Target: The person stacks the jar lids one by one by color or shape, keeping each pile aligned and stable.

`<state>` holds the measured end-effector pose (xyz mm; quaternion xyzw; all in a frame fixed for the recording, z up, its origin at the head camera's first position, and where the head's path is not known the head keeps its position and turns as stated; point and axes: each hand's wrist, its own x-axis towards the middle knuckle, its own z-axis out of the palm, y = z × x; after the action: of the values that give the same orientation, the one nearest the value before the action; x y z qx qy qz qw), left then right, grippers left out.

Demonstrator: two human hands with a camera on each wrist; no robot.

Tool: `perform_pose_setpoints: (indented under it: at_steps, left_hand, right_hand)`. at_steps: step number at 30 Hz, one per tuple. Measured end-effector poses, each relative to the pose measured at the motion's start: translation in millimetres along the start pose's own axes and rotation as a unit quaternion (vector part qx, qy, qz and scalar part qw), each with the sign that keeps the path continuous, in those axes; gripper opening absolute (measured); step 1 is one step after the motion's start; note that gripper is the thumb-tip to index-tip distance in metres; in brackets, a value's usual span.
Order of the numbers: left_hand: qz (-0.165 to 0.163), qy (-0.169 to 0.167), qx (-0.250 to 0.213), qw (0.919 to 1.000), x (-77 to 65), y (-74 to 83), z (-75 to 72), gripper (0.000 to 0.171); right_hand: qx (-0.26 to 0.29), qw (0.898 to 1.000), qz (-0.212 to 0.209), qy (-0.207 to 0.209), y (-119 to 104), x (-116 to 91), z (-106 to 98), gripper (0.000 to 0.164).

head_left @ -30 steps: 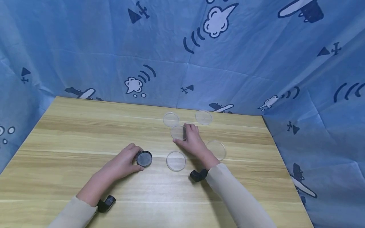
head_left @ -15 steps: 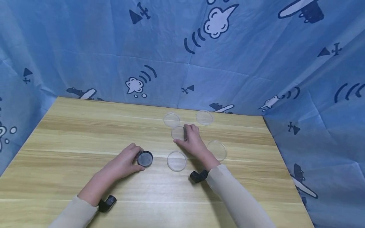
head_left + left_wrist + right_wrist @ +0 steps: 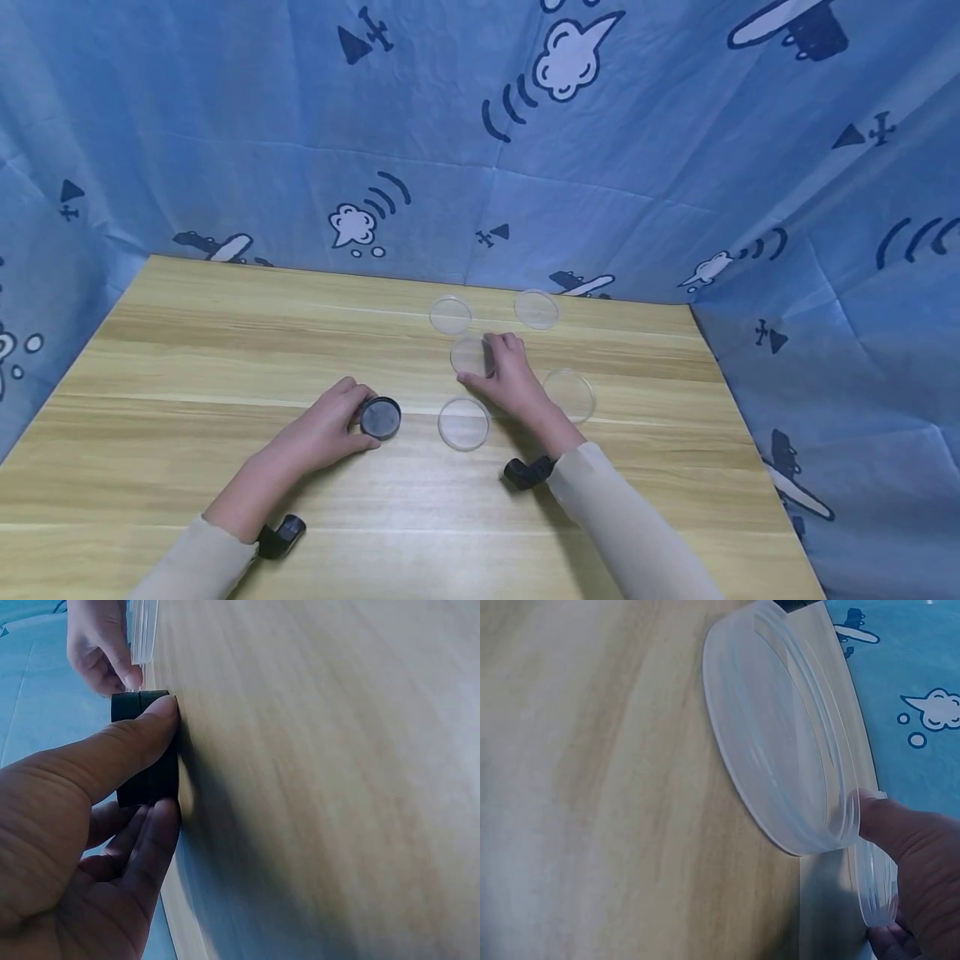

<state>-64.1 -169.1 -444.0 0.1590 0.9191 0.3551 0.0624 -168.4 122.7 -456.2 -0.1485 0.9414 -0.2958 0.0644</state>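
Note:
In the head view, my left hand (image 3: 327, 425) grips a small round black container (image 3: 381, 418) at the middle of the table. Thumb and fingers pinch its sides, and a seam runs around its wall in the left wrist view. Farther right and back, my right hand (image 3: 513, 383) holds a clear round dish (image 3: 469, 357) by its edge. The right wrist view has this held dish (image 3: 875, 881) between thumb and fingers. A larger-looking clear dish (image 3: 769, 735) stands in front of it there.
Clear round dishes lie around the right hand: one (image 3: 463, 425) nearer me, one (image 3: 570, 396) under the right forearm's side, and two at the back, left (image 3: 451, 315) and right (image 3: 536, 309). A blue patterned curtain (image 3: 420, 125) borders the wooden table (image 3: 225, 350).
My right hand has shifted slightly toward me with the clear dish between its fingers. The left hand and the black container have stayed in place.

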Motion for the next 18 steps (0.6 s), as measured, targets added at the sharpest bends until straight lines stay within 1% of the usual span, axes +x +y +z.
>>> perform_pose_setpoints:
  at_steps: [9,18]
  left_hand:
    - [-0.002,0.003,-0.001,1.0000,-0.6,-1.7,1.0,0.045]
    - [0.008,0.006,-0.004,0.9999,-0.5,-2.6,1.5,0.044]
  right_hand:
    - [0.008,1.000,-0.009,-0.002,-1.0,-8.6,-0.4,0.083]
    - [0.009,1.000,-0.017,0.001,-3.7,-16.7,-3.6,0.085]
